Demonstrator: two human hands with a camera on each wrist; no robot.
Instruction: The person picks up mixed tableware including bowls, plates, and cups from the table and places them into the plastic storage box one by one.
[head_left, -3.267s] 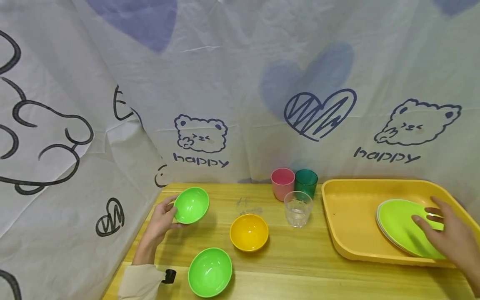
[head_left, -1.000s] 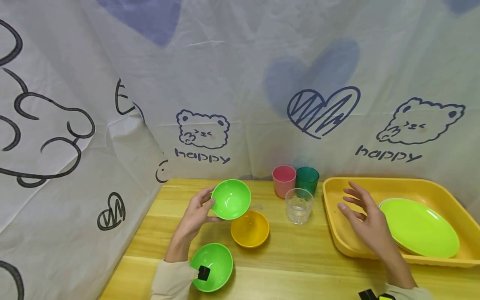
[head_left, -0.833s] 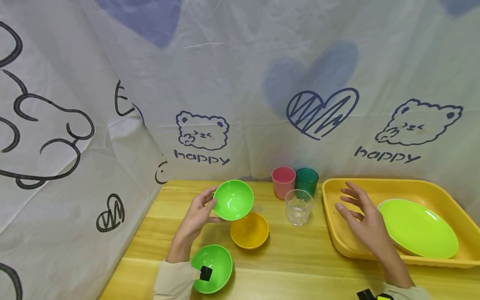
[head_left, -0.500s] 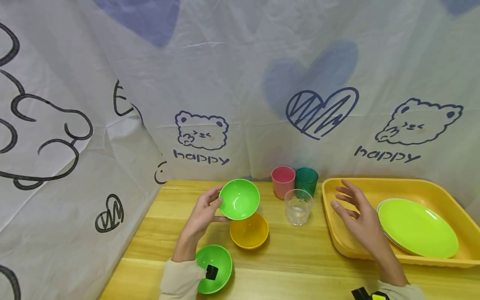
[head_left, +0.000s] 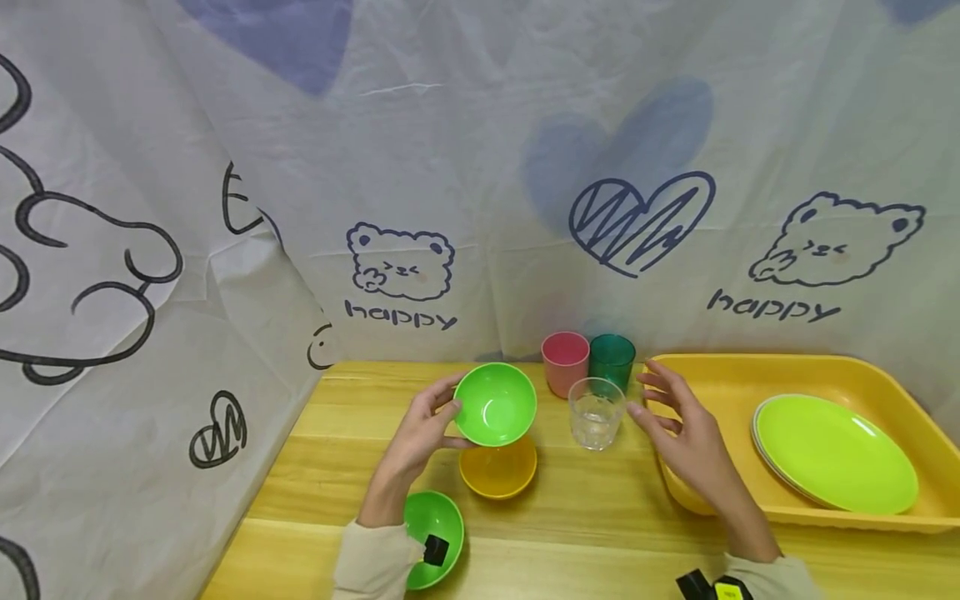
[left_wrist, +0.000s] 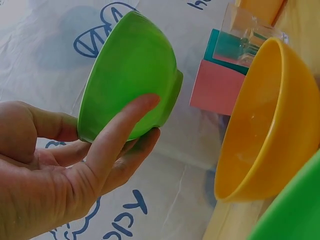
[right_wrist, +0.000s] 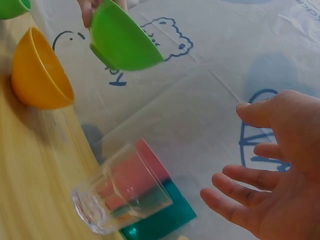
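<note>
My left hand (head_left: 422,432) grips a green bowl (head_left: 496,405) by its left side, thumb at the rim and fingers under the outside. The bowl is held up off the table, tilted with its inside toward me. It overlaps the far part of a yellow bowl (head_left: 498,472) in the head view. A second green bowl (head_left: 435,533) stands nearer me, partly covered by my left wrist. My right hand (head_left: 686,433) holds nothing, its fingers spread and loosely bent. It hovers just right of a clear cup (head_left: 597,417), over the left rim of a yellow tray (head_left: 697,375).
A pink cup (head_left: 566,363) and a teal cup (head_left: 612,362) stand side by side behind the clear cup, close to the printed cloth (head_left: 480,167). Stacked plates, a lime-green plate (head_left: 836,454) on top, lie in the tray. All stand on a wooden table (head_left: 585,533).
My left hand has carried the green bowl rightward from the table's left side to above the yellow bowl. My right hand has moved left from over the plates to beside the clear cup.
</note>
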